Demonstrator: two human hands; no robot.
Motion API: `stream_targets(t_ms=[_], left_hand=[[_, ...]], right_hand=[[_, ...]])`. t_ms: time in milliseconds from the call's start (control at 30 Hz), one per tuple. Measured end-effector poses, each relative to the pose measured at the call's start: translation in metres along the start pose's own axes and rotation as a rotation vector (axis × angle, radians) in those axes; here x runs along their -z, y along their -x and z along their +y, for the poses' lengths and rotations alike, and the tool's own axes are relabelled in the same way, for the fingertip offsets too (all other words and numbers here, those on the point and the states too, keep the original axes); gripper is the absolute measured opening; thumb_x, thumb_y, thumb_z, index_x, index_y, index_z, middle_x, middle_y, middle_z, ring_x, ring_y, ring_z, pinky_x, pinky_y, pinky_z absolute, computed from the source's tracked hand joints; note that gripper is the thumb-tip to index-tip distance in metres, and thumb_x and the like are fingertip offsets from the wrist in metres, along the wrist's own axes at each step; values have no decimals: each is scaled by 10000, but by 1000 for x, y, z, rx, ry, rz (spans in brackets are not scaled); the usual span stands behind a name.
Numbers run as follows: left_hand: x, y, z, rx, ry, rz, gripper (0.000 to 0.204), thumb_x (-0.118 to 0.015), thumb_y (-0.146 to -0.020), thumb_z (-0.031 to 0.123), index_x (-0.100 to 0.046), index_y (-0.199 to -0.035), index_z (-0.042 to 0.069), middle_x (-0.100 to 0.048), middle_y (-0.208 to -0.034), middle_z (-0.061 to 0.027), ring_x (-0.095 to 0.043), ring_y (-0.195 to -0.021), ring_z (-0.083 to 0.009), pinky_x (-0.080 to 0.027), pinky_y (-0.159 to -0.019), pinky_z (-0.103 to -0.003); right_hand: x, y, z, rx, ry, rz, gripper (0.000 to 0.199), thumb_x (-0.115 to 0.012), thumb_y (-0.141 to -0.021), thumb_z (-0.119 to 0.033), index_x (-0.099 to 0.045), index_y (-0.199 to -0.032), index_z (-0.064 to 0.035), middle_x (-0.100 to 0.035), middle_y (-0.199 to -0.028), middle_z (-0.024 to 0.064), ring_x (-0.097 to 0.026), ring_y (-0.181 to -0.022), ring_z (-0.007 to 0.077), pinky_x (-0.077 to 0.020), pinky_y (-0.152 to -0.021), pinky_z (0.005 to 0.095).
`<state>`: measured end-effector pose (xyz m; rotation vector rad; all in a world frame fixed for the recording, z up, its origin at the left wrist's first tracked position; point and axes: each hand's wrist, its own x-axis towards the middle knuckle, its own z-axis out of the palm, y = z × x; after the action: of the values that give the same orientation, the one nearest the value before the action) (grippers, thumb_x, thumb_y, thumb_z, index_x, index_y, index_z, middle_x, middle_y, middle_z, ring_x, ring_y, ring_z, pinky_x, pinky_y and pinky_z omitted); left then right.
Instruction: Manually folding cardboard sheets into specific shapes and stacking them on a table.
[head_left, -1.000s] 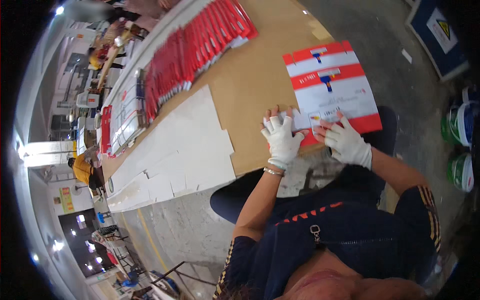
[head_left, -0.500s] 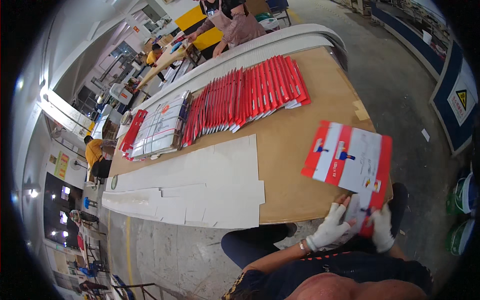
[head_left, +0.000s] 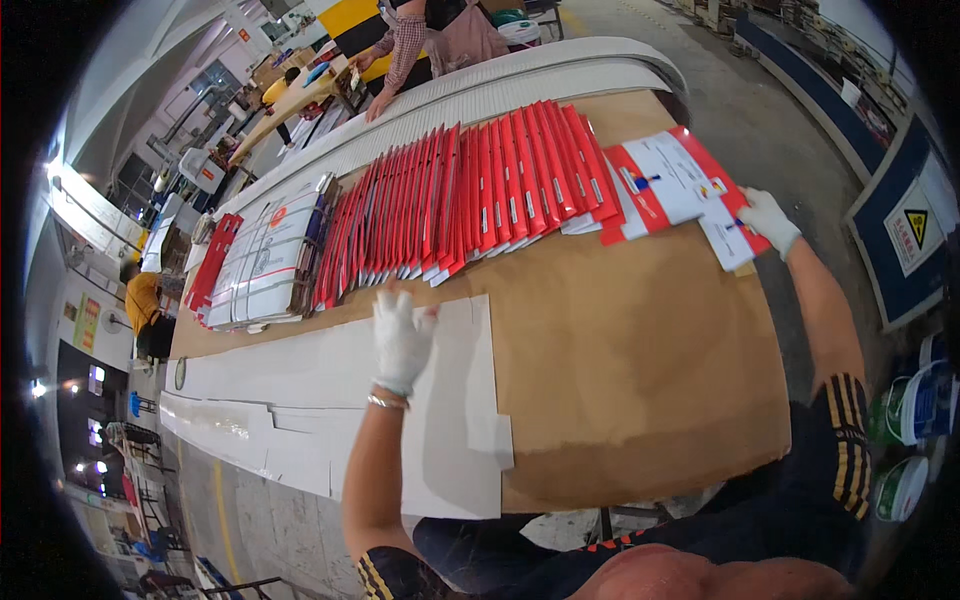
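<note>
The red-and-white printed sheet [head_left: 668,185] has been moved away from the body: 0.5 s ago it was handled by 2 hands near the close edge of the table [head_left: 640,350], and now it is seen at the right end of the long row of red folded pieces [head_left: 480,190]. By the right hand [head_left: 768,222], which is covered with a white half-finger glove, the sheet is held at its outer edge; the fingers are bent and closed on this edge, but it cannot be told how firmly it is gripped, because the thumb is not clearly shown. By the left hand [head_left: 402,345] the sheet has been released; its fingers are raised and loosely opened, nothing is held in them, and the hand is placed above the white board [head_left: 440,400], just before the row. From this change it may be judged that the handling by 2 hands has been left for this sheet, and that it is now being laid beside the other pieces by 1 hand only. Whether the last piece is already touched by it, or whether it is fully supported by the table, cannot be told. Farther left, a strapped bundle [head_left: 262,265] of printed sheets is placed beside the row.
</note>
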<state>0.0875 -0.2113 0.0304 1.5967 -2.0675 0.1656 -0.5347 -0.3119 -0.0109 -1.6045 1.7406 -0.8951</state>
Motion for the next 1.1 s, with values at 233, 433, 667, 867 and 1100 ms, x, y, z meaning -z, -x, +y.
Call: stream_targets(t_ms=[233,433,667,867,1100], left_hand=[[-35,-119,-43,269,-154,-5,663,-548,-875,533,-490,-1308,35,-394,-1403,-233,-359,-1301,-404,-296,-1018,-605],[-71,-169,-7,307,-281,-243,1039,-528,-733,773,-228,-1505,146,-167,-1560,-192,-70,-1453,-385,-62,-1054,-725],[-69,-155,-28,325,-352,-258,1102,-532,-651,837,-272,-1498,181,-99,-1582,-161,28,-1456,-388,2,-1017,-765],[-36,-150,-69,321,-500,-348,1005,-589,-627,805,-420,-1431,227,-192,-1568,-133,11,-1458,-376,82,-1021,-750],[-3,-136,-139,321,-584,-367,982,-585,-649,788,-385,-1449,255,-298,-1532,-90,-130,-1450,-342,-81,-1024,-763]], right_hand=[[-137,-124,-63,74,-69,-67,365,-607,-795,-115,-606,-1129,34,-654,-804,95,-591,-669,157,-479,-624,327],[-154,-184,-79,6,-164,-94,708,-557,-878,-453,-429,-1324,82,-582,-1201,182,-582,-1066,233,-457,-925,362],[-246,-164,-203,-86,-249,-254,1211,-662,-741,-659,-6,-1497,22,-351,-1473,190,-428,-1308,267,-388,-1044,379],[-306,-169,-230,34,-112,-356,1233,-679,-697,-688,-107,-1466,88,-411,-1422,235,-499,-1249,272,-403,-1030,354],[-415,-135,-305,80,148,-341,1384,-532,-595,-891,-33,-1487,43,-184,-1494,339,-257,-1391,421,-272,-1124,430]])
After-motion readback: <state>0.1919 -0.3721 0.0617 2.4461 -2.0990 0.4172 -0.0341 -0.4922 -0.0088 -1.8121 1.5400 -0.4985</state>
